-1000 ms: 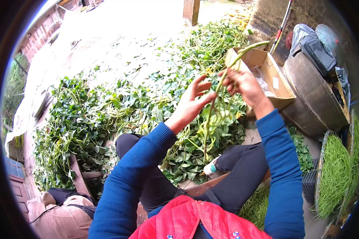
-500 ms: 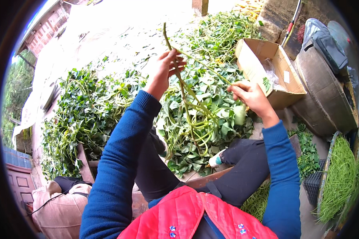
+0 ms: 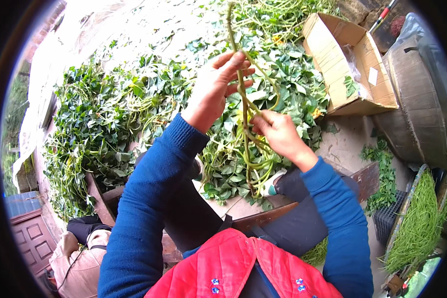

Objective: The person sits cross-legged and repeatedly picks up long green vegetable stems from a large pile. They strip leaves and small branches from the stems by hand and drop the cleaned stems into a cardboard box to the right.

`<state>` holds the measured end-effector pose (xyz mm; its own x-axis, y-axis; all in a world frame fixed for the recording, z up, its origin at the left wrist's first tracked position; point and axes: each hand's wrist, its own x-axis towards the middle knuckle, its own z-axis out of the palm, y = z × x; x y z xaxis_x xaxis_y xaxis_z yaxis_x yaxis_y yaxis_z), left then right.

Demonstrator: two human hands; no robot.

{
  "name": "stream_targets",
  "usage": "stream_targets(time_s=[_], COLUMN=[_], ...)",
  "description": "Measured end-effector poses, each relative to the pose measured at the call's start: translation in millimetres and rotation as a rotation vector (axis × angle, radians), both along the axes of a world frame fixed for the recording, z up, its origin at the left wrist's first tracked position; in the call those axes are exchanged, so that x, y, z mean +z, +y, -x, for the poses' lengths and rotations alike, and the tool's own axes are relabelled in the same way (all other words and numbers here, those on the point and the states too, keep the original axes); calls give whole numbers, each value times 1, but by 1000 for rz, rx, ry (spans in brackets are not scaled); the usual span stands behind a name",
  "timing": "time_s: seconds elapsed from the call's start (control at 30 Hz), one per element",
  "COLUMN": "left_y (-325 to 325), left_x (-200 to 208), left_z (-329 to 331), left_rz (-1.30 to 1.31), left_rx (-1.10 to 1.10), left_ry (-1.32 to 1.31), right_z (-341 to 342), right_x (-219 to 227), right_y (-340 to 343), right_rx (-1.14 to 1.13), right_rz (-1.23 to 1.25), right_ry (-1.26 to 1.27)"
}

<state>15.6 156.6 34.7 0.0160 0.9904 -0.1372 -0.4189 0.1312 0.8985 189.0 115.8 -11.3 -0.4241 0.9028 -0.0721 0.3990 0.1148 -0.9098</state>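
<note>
My left hand point(image 3: 217, 89) is raised in front of me, its thumb and fingers closed round a long green-brown vine point(image 3: 244, 107) that stands nearly upright. Thinner side stems branch off the vine and curl below. Lower and to the right, my right hand point(image 3: 277, 131) pinches at the vine's stems, close against the main stalk. A thin stem arcs between the two hands. Behind them spreads a big heap of leafy vines point(image 3: 99, 149) on the ground. Exactly which stem my right fingertips hold is partly hidden.
An open cardboard box point(image 3: 333, 64) with plastic inside stands at the right, beside a large brown drum point(image 3: 417, 104). Trays of thin green stems point(image 3: 414, 223) lie at the lower right near a dark basket point(image 3: 386, 218). Another person point(image 3: 79, 258) sits at the lower left. A wooden bench point(image 3: 365, 181) is at my legs.
My right hand has moved left and down from the outstretched stem to the main stalk. My left hand keeps its hold on the vine. The view has shifted slightly.
</note>
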Motion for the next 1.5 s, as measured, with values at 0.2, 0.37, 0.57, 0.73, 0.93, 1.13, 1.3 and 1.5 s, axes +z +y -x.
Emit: stream_targets(time_s=[0.2, 0.37, 0.57, 0.73, 0.93, 1.13, 1.3, 1.5], left_y=[8, 36, 49, 44, 47, 49, 47, 51], left_x=[-21, -19, -24, -32, -30, -34, -35, -39], left_z=[-2, 46, 129, 122, 118, 134, 145, 140], left_rz=[37, -47, -4, 39, 42, 17, 12, -12], left_rx=[-229, 111, 425, 400, 410, 423, 439, 436], left_ry=[225, 318, 209, 217, 114, 76, 119, 93], right_z=[-2, -22, -93, -92, -53, -58, -76, -97], right_x=[20, 32, 34, 12, -30, -36, -25, -42], right_y=[34, 50, 56, 51, 40, 42, 56, 81], right_rx=[-3, 135, 104, -91, 82, -12, -149, -793], right_rz=[242, 22, 288, 183, -9, 87, 76, 297], right_ry=[102, -297, -48, 39, -383, -289, -266, 328])
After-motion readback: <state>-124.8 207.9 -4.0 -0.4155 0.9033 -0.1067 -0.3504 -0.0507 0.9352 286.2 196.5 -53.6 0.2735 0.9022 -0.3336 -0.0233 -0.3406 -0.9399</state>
